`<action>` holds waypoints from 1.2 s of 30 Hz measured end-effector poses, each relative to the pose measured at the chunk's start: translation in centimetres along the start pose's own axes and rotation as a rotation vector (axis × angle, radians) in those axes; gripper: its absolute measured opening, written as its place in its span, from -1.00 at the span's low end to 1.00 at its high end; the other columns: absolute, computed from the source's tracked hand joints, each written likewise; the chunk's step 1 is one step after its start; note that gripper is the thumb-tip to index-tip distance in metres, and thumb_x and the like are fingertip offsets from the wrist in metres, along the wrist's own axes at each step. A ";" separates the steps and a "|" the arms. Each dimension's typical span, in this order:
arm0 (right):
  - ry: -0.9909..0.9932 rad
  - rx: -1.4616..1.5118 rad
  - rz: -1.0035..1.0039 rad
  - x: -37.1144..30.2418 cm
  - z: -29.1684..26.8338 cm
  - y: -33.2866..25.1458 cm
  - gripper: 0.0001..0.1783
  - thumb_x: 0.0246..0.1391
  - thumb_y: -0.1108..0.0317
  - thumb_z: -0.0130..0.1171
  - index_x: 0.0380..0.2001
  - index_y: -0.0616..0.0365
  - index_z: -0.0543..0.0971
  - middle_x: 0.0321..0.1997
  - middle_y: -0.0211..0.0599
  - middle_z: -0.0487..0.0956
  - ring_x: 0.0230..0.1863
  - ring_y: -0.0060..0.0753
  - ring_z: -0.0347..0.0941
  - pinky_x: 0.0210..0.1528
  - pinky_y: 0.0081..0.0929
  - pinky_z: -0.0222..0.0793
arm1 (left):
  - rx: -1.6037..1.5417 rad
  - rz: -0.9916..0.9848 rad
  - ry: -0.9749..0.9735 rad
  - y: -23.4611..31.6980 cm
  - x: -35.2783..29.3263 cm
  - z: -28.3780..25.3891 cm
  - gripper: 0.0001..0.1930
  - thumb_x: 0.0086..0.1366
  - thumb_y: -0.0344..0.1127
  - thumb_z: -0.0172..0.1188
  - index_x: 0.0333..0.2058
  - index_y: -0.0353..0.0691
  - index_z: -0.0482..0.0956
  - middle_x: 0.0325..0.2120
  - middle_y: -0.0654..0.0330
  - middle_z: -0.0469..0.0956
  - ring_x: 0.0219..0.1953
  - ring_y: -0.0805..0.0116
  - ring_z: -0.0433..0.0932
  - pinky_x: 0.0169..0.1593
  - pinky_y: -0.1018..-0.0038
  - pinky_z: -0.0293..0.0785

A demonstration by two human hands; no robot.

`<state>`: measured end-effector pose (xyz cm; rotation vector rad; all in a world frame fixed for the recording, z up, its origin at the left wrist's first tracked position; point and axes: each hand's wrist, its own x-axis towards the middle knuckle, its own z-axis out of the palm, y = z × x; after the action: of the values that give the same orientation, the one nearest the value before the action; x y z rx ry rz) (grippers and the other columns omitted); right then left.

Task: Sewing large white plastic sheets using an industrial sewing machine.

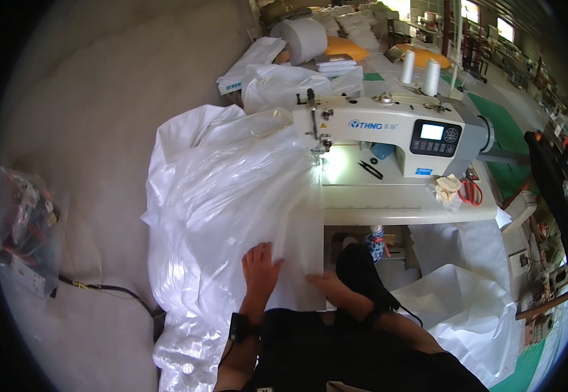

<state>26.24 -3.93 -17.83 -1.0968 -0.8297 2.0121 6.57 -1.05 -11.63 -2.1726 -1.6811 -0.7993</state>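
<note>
A big white translucent plastic sheet (222,196) spreads over the left end of the sewing table and hangs down in folds toward me. Its upper right part runs beneath the needle area of a white sewing machine (369,121), where a lamp glows. My left hand (260,269) lies flat on the sheet, fingers stretched out and together. At the sheet's straight right edge, my right hand (333,291) is closed on the plastic; some of its fingers are hidden. Black thread snips (370,170) rest on the machine bed, right of the needle.
Red-handled scissors (471,193) lie near the table's right end beside a small bag (448,189). Two white thread cones (430,78) stand behind the machine. More white sheeting (467,307) hangs at the lower right. On the floor at left are a clear bag (29,228) and a black cable (111,287).
</note>
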 end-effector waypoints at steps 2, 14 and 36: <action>0.010 0.025 0.006 -1.5 0.1 -0.4 -0.61 0.13 0.18 0.07 -0.16 0.34 0.51 -0.27 -0.23 0.57 -0.29 -0.44 0.51 -0.20 -0.46 0.43 | 0.090 -0.058 -0.156 -3.3 0.4 3.0 -0.70 0.10 -0.18 0.22 -0.24 -0.20 0.50 -0.16 0.14 0.45 -0.08 0.11 0.40 -0.05 0.19 0.30; 0.039 0.059 -0.005 -2.6 -1.1 -0.4 -0.63 0.14 0.15 0.06 -0.18 0.25 0.53 -0.31 -0.32 0.56 -0.32 -0.46 0.49 -0.22 -0.48 0.42 | 0.131 0.090 -0.188 -1.3 6.1 3.1 -0.90 0.06 -0.35 0.16 -0.44 -0.21 0.48 -0.44 0.13 0.51 -0.31 0.14 0.48 -0.23 0.27 0.39; 0.111 -0.184 -0.376 0.8 -3.3 -5.3 -0.62 0.15 0.12 0.05 -0.19 0.25 0.51 -0.31 -0.38 0.55 -0.28 -0.58 0.44 -0.23 -0.56 0.36 | 0.011 0.199 -0.594 9.2 4.7 -2.4 -0.92 0.10 -0.40 -0.03 -0.44 -0.20 0.43 -0.62 0.01 0.52 -0.51 0.02 0.56 -0.48 0.21 0.44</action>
<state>30.22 0.36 -15.43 -1.0510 -1.0892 1.5747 15.53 -1.14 -5.94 -2.6876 -1.6468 -0.0830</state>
